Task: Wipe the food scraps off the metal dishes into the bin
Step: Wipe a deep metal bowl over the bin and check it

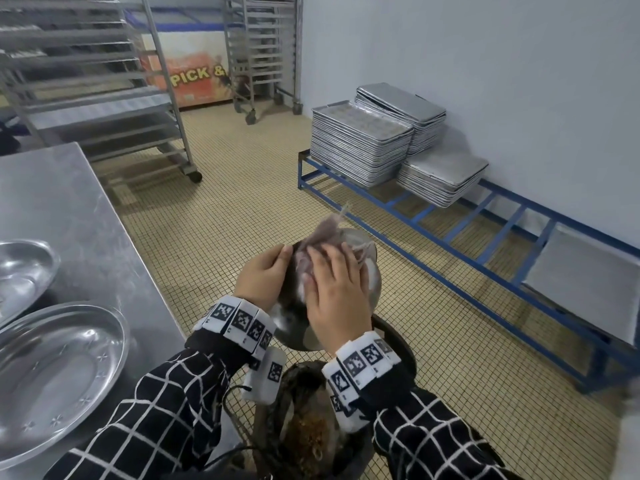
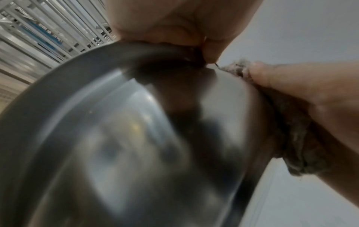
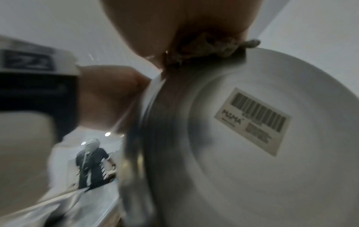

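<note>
Bin (image 1: 398, 344) below, L hand (image 1: 265, 275) grip curled on tilted dish (image 1: 372, 275) rim, R hand (image 1: 337, 292) flat, pressing cloth (image 1: 325, 228) inside

A commercial kitchen: wheeled tray racks (image 1: 104, 81), stacked baking trays (image 1: 360, 147) (on a blue frame), steel counter (image 1: 69, 209)

Black white-checked sleeves (image 1: 162, 407), tag-marked wristbands (image 1: 239, 322)
</note>
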